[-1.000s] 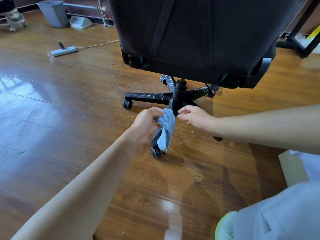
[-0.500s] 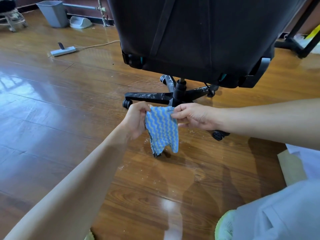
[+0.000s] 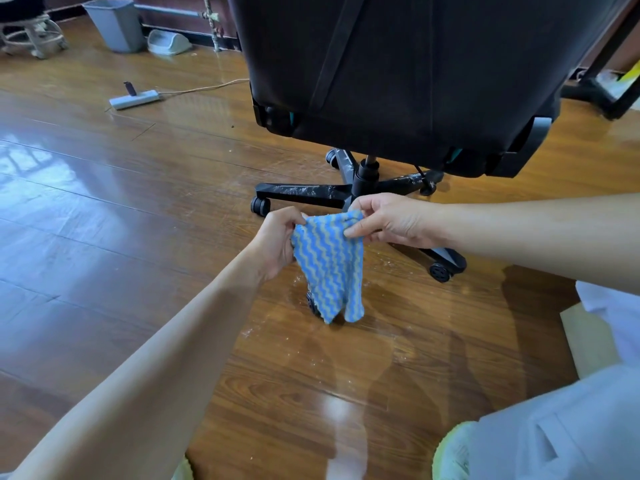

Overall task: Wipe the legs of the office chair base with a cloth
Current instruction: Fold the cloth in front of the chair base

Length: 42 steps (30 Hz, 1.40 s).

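A blue cloth [image 3: 330, 268] with wavy pale stripes hangs spread between my hands, just in front of the chair base [image 3: 360, 181]. My left hand [image 3: 278, 239] pinches its upper left corner and my right hand [image 3: 388, 220] pinches its upper right corner. The black base has several legs with castors; the left leg [image 3: 301, 192] and the far right leg [image 3: 405, 183] show white dusty marks. The near leg is hidden behind the cloth, with only its castor [image 3: 311, 303] peeking out. Another castor [image 3: 440, 271] sits under my right wrist.
The black chair back [image 3: 398, 71] looms above the base. A power strip [image 3: 135, 98] with a cable lies on the wooden floor at the left, a grey bin [image 3: 116, 24] and a stool [image 3: 33, 32] stand behind it. White crumbs dot the floor near the cloth. My knee [image 3: 561, 427] is bottom right.
The cloth was bunched in my left hand against the near leg; both hands lifted it off and pulled it out flat between them.
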{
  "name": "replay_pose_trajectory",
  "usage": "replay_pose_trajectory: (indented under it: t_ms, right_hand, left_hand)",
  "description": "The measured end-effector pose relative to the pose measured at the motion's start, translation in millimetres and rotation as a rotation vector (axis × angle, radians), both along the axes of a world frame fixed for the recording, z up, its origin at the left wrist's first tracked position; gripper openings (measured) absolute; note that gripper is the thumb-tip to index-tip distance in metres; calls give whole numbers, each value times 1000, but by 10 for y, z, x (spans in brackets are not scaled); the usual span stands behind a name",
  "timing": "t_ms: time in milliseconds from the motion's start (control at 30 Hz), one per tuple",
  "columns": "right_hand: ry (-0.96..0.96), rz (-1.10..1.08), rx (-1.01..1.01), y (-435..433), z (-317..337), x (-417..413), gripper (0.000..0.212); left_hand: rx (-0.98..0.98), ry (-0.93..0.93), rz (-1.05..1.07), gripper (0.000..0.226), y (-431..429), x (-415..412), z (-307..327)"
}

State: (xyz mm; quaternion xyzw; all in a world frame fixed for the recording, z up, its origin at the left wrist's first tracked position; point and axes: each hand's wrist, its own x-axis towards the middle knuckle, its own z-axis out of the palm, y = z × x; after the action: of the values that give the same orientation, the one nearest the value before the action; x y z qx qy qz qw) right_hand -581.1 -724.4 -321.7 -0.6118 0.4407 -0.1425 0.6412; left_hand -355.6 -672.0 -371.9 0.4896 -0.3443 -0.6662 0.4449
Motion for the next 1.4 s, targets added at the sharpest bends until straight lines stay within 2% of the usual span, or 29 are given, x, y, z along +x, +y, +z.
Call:
replay_pose_trajectory:
  t_ms: [67,167,200,300,367,433,533,600,733,867,933,1000,1133,1300,1400]
  right_hand:
    - [88,66,-125,10,58,26,22]
    - [130,133,-140,-2,156,53,22]
    - [187,149,-202,-2,186,58,21]
    - [410,112,-657,-5,207,65,20]
    - [410,35,-865,6,204,71,21]
    - [458,33,-911,3,207,69,24]
    - [753,173,-840,23,107,58,21]
    - [829,221,-820,55,36,55,20]
    - [621,275,-762,78,103,50,25]
    - [472,205,-920,105,165,33,23]
    - [429,143,-924,91,178,18,23]
    - [377,89,-842,65,178,2,22]
    - [176,21,-519,85,121,-50,25]
    - [161,32,-455,141,138,-61,24]
    - [51,-2,-447,68,328,0,25]
  left_hand:
    - [-9,-3,6,12,-11,5,-11]
    - [-32,25,13,18,-23,0,-14]
    - [-39,32,19,18,-28,-9,-18]
    - [-42,31,62,18,-32,-43,-62]
    - [-43,28,95,19,-34,-68,-99]
    - [-62,-12,135,18,-46,-77,-128]
    - [-116,-129,186,17,-70,-69,-139]
    - [-153,-175,165,18,-74,-81,-134]
    - [-170,-208,129,17,-68,-82,-141]
    - [-156,-190,102,16,-32,-20,-167]
    - [-153,-178,84,17,-17,17,-161]
    - [-163,-180,60,14,-10,60,-149]
    - [-194,-205,-8,11,-5,126,-141]
    - [-201,-174,-17,17,-14,154,-25]
    - [-248,-151,20,22,-157,218,219]
